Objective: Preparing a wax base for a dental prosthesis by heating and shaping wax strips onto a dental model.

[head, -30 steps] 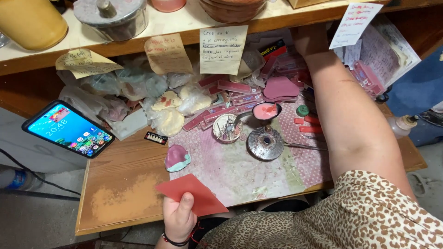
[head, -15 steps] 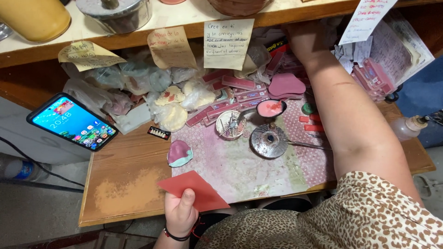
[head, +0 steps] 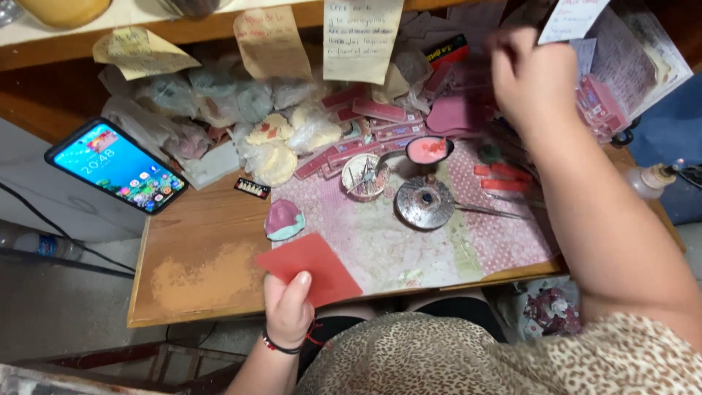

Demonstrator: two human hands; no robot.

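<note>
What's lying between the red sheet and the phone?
Head view: only bare wooden desk lies between the red sheet and phone; a small black strip sits just above.

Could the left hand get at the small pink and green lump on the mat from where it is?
Probably yes: the left hand pins the red sheet, and the lump lies just beyond it with nothing between.

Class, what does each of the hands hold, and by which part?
Left hand pinches the red sheet at its near edge. Right hand is blurred; cannot tell.
</note>
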